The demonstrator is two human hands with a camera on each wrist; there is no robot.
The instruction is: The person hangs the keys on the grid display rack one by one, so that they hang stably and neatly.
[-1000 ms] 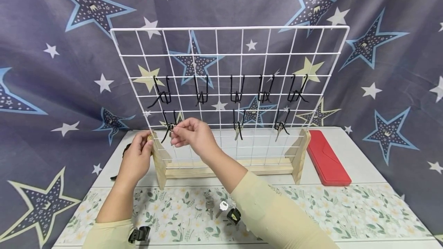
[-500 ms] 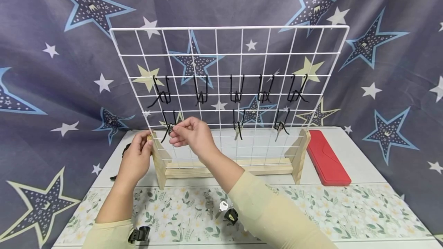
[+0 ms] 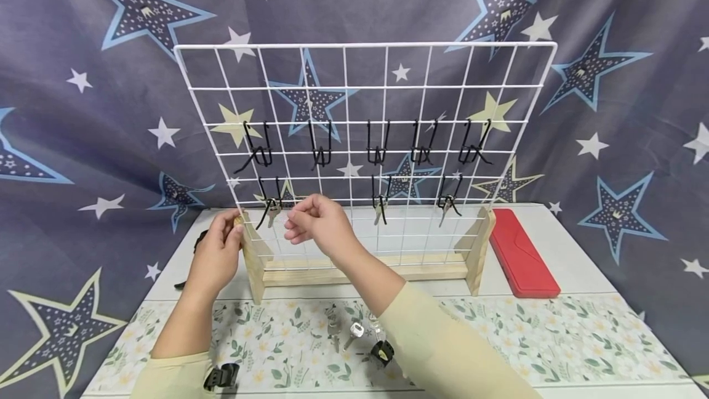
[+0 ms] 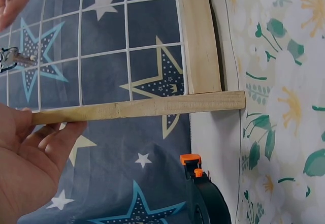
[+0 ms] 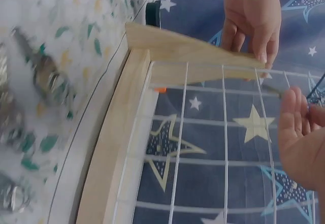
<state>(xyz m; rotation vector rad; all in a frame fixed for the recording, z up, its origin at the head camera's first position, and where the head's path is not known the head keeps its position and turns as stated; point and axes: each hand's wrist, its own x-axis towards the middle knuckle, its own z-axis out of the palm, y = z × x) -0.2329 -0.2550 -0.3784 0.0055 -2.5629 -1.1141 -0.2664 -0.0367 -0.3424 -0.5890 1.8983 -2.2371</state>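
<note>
Head view: key (image 3: 274,215), one, on the lower-left hook (image 3: 262,221); right hand (image 3: 324,226) just beside it, fingers loosely bent, apparently holding nothing. Left hand (image 3: 215,257) grips the stand's wooden upright (image 3: 254,263). Loose keys (image 3: 355,331) lie on the floral mat (image 3: 520,343).

Left wrist view: upright pinched between thumb and fingers; such steadying seems sound practice.

Right wrist view: right fingertips near the hook, best kept clear of its prong lest the key be knocked off.

Brands, labels, writing: none legible.
</note>
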